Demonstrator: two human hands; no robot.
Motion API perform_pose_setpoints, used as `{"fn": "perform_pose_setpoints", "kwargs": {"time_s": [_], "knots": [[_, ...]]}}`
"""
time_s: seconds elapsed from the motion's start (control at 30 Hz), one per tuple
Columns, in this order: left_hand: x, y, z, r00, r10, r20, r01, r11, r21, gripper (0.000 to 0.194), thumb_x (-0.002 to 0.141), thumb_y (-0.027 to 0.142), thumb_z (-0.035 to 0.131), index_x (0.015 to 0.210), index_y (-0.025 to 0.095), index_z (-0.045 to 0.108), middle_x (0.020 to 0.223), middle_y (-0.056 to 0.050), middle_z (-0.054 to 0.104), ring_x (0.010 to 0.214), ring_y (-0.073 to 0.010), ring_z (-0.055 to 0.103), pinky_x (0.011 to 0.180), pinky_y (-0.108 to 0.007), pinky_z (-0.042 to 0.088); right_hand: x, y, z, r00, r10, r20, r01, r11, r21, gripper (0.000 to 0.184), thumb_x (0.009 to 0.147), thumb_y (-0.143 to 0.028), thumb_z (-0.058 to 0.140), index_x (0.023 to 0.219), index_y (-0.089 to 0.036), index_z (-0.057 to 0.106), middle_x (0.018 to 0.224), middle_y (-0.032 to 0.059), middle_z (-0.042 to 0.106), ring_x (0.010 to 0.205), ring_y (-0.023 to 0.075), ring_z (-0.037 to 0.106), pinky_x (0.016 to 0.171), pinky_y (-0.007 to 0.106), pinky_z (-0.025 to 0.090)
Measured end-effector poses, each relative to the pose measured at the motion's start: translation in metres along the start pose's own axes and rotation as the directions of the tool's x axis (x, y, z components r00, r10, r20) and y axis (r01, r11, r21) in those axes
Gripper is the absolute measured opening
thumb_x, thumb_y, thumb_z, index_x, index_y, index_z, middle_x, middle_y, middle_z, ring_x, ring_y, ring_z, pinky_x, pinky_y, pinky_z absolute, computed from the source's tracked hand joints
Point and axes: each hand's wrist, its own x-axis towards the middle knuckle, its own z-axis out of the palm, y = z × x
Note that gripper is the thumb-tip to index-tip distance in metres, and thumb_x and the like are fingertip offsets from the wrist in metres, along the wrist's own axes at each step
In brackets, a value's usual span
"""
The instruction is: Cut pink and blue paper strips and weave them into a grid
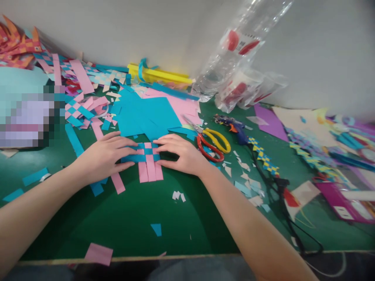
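Between my hands a small weave of pink and blue paper strips [150,168] lies on the green table, its pink strip ends hanging toward me. My left hand [108,156] holds its left side, fingers along the blue strips and thumb below. On the opposite side, my right hand [181,154] grips the right edge with its fingertips; the exact contact under the fingers is partly hidden. A loose pink strip [118,183] and a blue strip [97,190] stick out beneath my left hand.
Blue paper sheets [149,115] lie behind my hands. Scissors [212,144] with red and yellow handles and a blue glue gun [238,130] are to the right. Plastic-wrapped cups [238,88] lean at the wall. Woven pieces [80,109] crowd the left; the table's front edge [140,258] is near me.
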Motion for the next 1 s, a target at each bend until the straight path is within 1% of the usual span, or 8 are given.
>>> {"fn": "perform_pose_setpoints", "kwargs": {"time_s": [0.17,0.3,0.4,0.5,0.67,0.8,0.9,1.0], "knots": [[0.0012,0.0008,0.0007,1.000,0.007,-0.009,-0.007,1.000,0.013,0.032,0.097,0.040,0.049,0.120,0.024,0.064,0.128,-0.006,0.064,0.120,-0.0222,0.057,0.111,-0.044,0.035,0.0001,-0.0010,-0.0004,1.000,-0.004,0.000,0.004,1.000,0.011,0.027,0.085,-0.037,0.068,0.106,-0.019,0.070,0.124,0.0087,0.068,0.119,0.0241,0.059,0.105,0.047,0.048],[0.0022,0.0042,-0.0014,0.998,-0.060,-0.010,0.060,0.998,0.014,0.030,0.094,0.041,0.054,0.113,0.022,0.067,0.126,-0.008,0.063,0.117,-0.0264,0.058,0.107,-0.047,0.039,0.0008,-0.0027,-0.0008,1.000,-0.002,0.004,0.002,1.000,0.018,0.027,0.085,-0.037,0.068,0.106,-0.020,0.070,0.124,0.0093,0.068,0.118,0.0242,0.059,0.104,0.047,0.048],[0.0016,0.0052,-0.0020,0.995,-0.095,-0.014,0.095,0.995,0.016,0.029,0.092,0.042,0.055,0.110,0.022,0.067,0.129,-0.009,0.062,0.120,-0.0282,0.056,0.108,-0.051,0.035,0.0011,-0.0029,-0.0006,1.000,0.000,0.006,0.000,1.000,0.019,0.027,0.085,-0.038,0.068,0.106,-0.021,0.070,0.124,0.0083,0.068,0.118,0.0244,0.059,0.103,0.048,0.048],[0.0009,0.0045,-0.0009,0.996,-0.088,-0.022,0.088,0.996,0.022,0.028,0.092,0.043,0.055,0.110,0.024,0.066,0.129,-0.008,0.062,0.120,-0.0269,0.057,0.111,-0.052,0.032,0.0009,-0.0025,-0.0001,1.000,0.004,0.010,-0.004,1.000,0.019,0.026,0.086,-0.038,0.068,0.106,-0.023,0.070,0.125,0.0075,0.068,0.118,0.0247,0.059,0.103,0.050,0.048],[0.0020,0.0038,0.0000,0.998,-0.066,-0.005,0.066,0.998,0.004,0.027,0.092,0.041,0.055,0.110,0.023,0.063,0.130,-0.009,0.061,0.120,-0.0274,0.056,0.109,-0.053,0.033,0.0005,-0.0022,0.0001,1.000,0.003,0.013,-0.003,1.000,0.017,0.026,0.086,-0.038,0.067,0.106,-0.023,0.070,0.126,0.0074,0.068,0.119,0.0247,0.059,0.103,0.050,0.048],[0.0027,0.0041,-0.0002,0.997,-0.072,-0.004,0.072,0.997,-0.015,0.026,0.091,0.041,0.057,0.108,0.021,0.061,0.129,-0.010,0.062,0.121,-0.0287,0.055,0.109,-0.053,0.033,0.0003,-0.0022,-0.0003,1.000,0.002,0.015,-0.002,1.000,0.013,0.027,0.086,-0.039,0.067,0.107,-0.022,0.070,0.125,0.0076,0.068,0.119,0.0247,0.059,0.104,0.049,0.047],[0.0025,0.0044,0.0001,0.997,-0.074,-0.007,0.074,0.997,-0.015,0.029,0.090,0.041,0.058,0.110,0.020,0.058,0.128,-0.011,0.062,0.122,-0.0292,0.055,0.110,-0.054,0.033,0.0002,-0.0020,-0.0003,1.000,-0.002,0.015,0.002,1.000,0.008,0.027,0.086,-0.039,0.067,0.106,-0.021,0.069,0.125,0.0081,0.068,0.119,0.0242,0.059,0.105,0.048,0.047],[0.0022,0.0048,0.0007,0.998,-0.070,-0.002,0.070,0.998,-0.006,0.030,0.091,0.042,0.057,0.113,0.021,0.057,0.129,-0.010,0.061,0.122,-0.0285,0.055,0.111,-0.055,0.031,0.0003,-0.0020,-0.0001,1.000,-0.004,0.017,0.003,1.000,0.007,0.027,0.086,-0.039,0.067,0.107,-0.022,0.069,0.126,0.0075,0.067,0.119,0.0239,0.059,0.105,0.048,0.046]]}}
